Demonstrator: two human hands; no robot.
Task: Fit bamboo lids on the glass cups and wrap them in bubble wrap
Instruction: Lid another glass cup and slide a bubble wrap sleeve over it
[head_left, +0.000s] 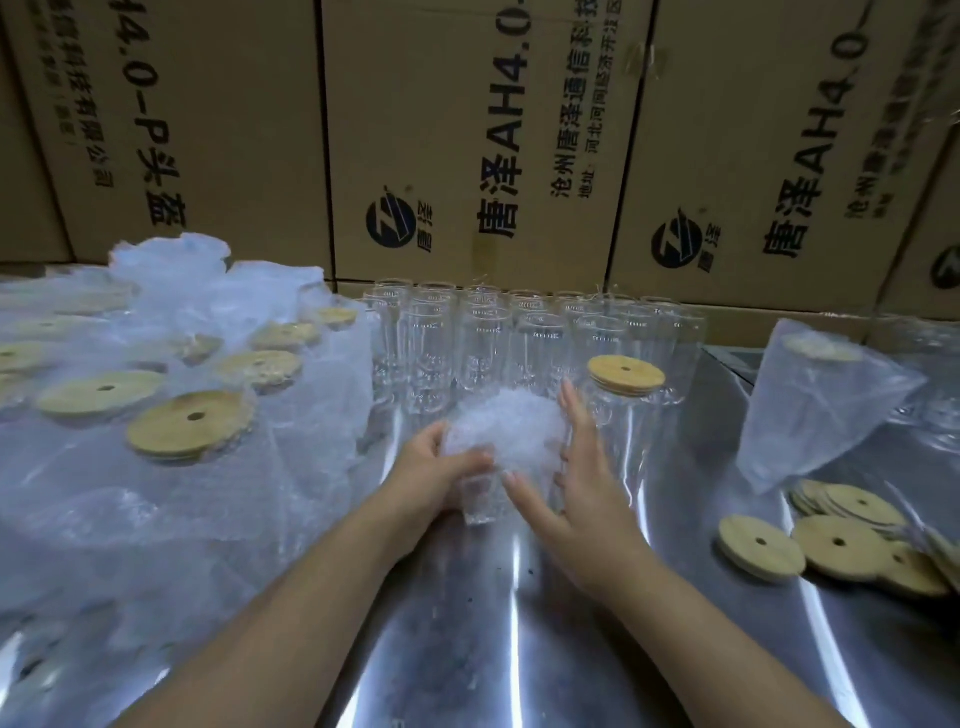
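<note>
A glass cup covered in bubble wrap (501, 436) stands at the middle of the steel table. My left hand (441, 470) grips its left side, thumb curled over the wrap. My right hand (582, 483) lies flat against its right side with straight fingers. Just behind, a glass cup with a bamboo lid (626, 373) stands unwrapped. Several bare glass cups (483, 332) are lined up in rows behind it. Loose bamboo lids (841, 540) lie in a pile at the right.
Wrapped, lidded cups (189, 423) stand packed together under bubble wrap at the left. A bubble-wrap sheet over another lidded cup (821, 395) rises at the right. Cardboard boxes (467, 130) wall off the back. The steel tabletop (493, 623) stretches toward me.
</note>
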